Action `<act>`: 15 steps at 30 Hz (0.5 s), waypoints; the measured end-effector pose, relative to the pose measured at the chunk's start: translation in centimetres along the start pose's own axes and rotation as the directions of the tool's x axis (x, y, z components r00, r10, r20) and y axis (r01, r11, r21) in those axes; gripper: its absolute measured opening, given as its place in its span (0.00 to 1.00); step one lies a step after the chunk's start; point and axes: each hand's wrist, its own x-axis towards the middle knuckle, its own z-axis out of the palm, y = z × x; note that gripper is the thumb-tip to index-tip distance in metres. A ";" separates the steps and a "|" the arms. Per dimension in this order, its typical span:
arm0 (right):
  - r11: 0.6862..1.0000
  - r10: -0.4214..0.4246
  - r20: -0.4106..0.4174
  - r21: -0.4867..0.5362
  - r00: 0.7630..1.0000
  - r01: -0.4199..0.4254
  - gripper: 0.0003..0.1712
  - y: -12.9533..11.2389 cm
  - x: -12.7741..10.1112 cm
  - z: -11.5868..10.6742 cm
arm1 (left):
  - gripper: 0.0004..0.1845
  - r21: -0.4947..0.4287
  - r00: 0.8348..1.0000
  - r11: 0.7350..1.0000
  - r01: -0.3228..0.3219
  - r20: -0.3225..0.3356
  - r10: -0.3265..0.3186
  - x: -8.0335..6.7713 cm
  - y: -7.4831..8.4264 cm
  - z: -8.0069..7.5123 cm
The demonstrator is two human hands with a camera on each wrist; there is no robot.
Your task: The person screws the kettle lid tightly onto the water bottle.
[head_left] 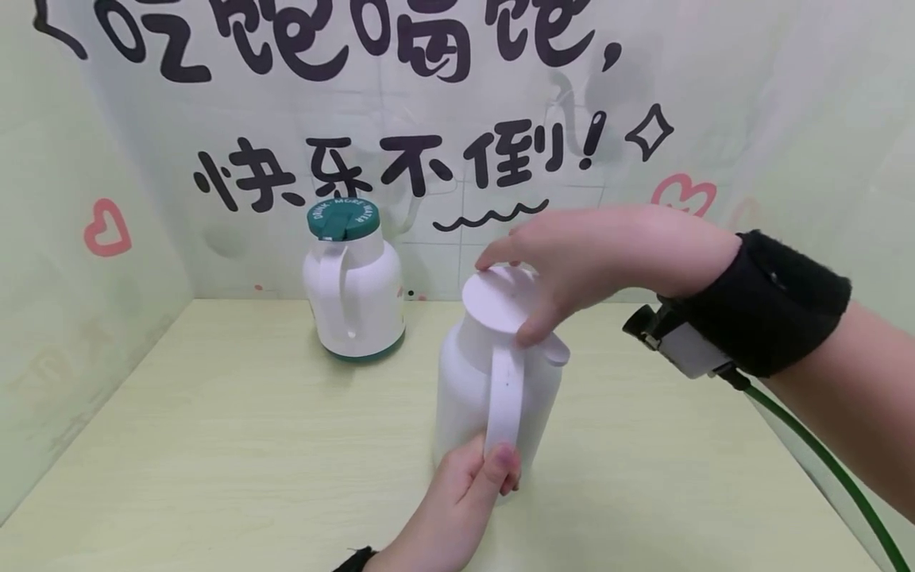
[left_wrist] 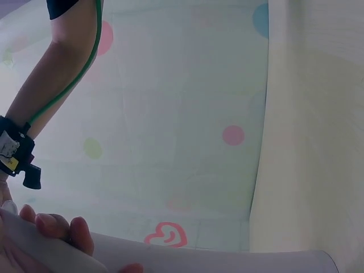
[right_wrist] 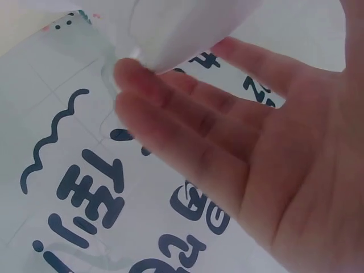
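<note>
A white jug [head_left: 465,381] stands upright in the middle of the pale table [head_left: 236,445]. My right hand [head_left: 550,274] comes in from the right and grips its flat white lid [head_left: 500,298], thumb on the near rim and fingers on the far rim. The left hand [head_left: 486,473] holds the lower end of the jug's handle [head_left: 504,397] from below. The left wrist view shows my left fingers [left_wrist: 57,227] against the jug's wall [left_wrist: 227,261]. The right wrist view shows my right fingers [right_wrist: 199,131] touching the lid's edge [right_wrist: 182,28].
A second white jug with a green lid [head_left: 353,286] stands at the back, left of centre, near the lettered back wall. Soft walls close in the table on the left and right. A green cable [head_left: 822,461] hangs from my right wristband.
</note>
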 end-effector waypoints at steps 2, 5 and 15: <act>1.000 -0.007 0.002 0.018 1.000 0.007 0.41 0.2 0.1 0.1 | 0.13 0.002 1.000 1.000 -0.005 -0.002 0.005 0.0 -0.1 0.0; 0.998 -0.040 -0.008 0.050 0.999 0.041 0.40 0.6 0.3 0.1 | 0.13 -0.003 1.000 1.000 -0.005 -0.005 0.005 0.0 -0.1 0.0; 0.991 -0.100 -0.047 0.090 0.994 0.104 0.37 1.4 0.9 0.5 | 0.13 -0.011 1.000 1.000 0.019 -0.009 -0.019 0.0 0.0 0.1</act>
